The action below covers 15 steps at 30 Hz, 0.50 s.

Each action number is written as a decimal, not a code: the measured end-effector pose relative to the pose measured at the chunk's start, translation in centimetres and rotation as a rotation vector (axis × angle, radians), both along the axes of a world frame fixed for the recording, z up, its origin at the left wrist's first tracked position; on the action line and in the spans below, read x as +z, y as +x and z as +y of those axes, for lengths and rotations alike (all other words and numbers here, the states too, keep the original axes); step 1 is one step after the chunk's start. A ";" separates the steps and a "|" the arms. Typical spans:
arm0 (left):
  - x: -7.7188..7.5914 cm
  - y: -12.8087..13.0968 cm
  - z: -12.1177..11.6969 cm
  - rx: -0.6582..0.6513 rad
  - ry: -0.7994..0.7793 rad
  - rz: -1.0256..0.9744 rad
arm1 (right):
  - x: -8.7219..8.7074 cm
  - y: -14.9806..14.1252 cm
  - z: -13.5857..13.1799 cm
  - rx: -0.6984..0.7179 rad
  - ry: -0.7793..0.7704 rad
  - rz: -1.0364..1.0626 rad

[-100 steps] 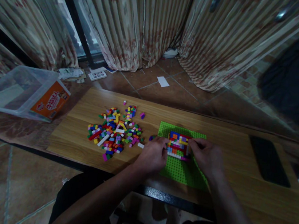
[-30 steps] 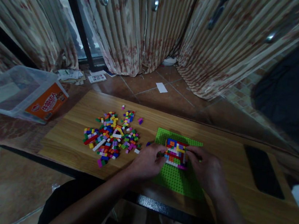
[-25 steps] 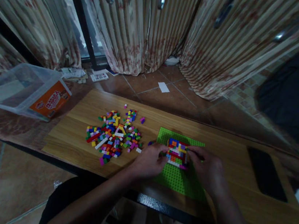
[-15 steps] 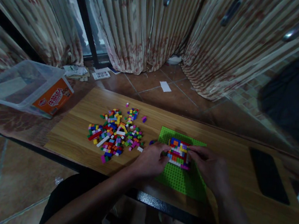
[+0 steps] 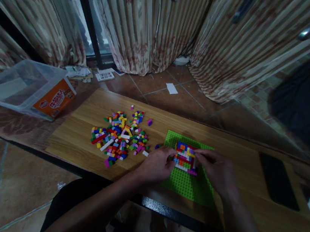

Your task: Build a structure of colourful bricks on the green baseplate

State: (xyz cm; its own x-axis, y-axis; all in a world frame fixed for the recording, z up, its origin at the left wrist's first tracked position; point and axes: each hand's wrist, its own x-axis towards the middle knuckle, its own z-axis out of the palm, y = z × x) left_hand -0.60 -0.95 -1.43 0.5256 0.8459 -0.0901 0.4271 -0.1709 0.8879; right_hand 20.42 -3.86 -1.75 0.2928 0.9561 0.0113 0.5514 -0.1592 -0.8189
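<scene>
A flat build of multicoloured toy bricks [image 5: 186, 159] sits on a green studded baseplate [image 5: 185, 186] on the table. My left hand [image 5: 158, 164] is closed at the left edge of the build, thumb and fingers gripping its side. At the upper right corner of the build, my right hand [image 5: 216, 169] has its thumb and fingertips pinched together. Whatever those fingertips hold is too small and too covered to name. A dark round piece [image 5: 158, 146] lies just beyond my left hand.
Left of the baseplate, a pile of loose toy bricks [image 5: 118, 136] spreads over the wooden table [image 5: 75, 132]. A clear plastic bin [image 5: 30, 88] with an orange label stands beyond the table's left end. A black phone-like slab [image 5: 277, 181] lies at the right.
The camera view has shifted very slightly. My right fingertips have moved a little up and left along the build's upper right edge; my left hand stays in place.
</scene>
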 end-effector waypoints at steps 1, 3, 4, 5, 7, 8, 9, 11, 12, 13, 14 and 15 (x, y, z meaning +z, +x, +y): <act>0.0 0.0 0.0 -0.001 0.005 0.002 | -0.1 0.0 0.0 -0.016 0.002 0.013; -0.1 0.0 0.1 -0.003 0.014 0.008 | -0.3 0.0 0.0 -0.035 -0.001 0.027; -0.1 0.0 0.1 -0.004 0.018 0.011 | -0.3 0.0 0.0 -0.045 -0.010 0.039; -0.1 0.1 0.1 -0.005 0.019 0.014 | -0.3 0.0 0.0 -0.059 -0.022 0.061; -0.1 0.1 0.1 -0.006 0.017 0.019 | -0.3 0.0 -0.1 -0.092 -0.042 0.123; 0.0 0.1 0.1 -0.005 0.015 0.020 | -0.3 0.0 0.0 -0.107 -0.047 0.151; 0.0 0.1 0.1 -0.005 0.014 0.022 | -0.3 0.0 0.0 -0.124 -0.046 0.168; 0.0 0.1 0.1 -0.006 0.016 0.026 | -0.5 -0.1 0.1 -0.155 -0.051 0.177; 0.1 0.1 0.1 -0.005 0.018 0.028 | -0.6 -0.2 0.1 -0.175 -0.057 0.175; 0.1 0.1 0.1 -0.004 0.018 0.030 | -0.7 -0.2 0.2 -0.195 -0.061 0.176; 0.1 0.1 0.1 -0.001 0.018 0.031 | -0.8 -0.2 0.2 -0.211 -0.063 0.178; 0.1 0.1 0.1 0.001 0.017 0.031 | -0.9 -0.2 0.2 -0.220 -0.060 0.183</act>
State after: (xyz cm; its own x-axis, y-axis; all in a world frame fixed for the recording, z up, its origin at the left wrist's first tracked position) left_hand -0.55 -0.88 -1.35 0.5217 0.8482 -0.0917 0.4548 -0.1856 0.8711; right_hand 20.24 -3.66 -2.68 0.4850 0.8668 -0.1159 0.3422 -0.3101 -0.8870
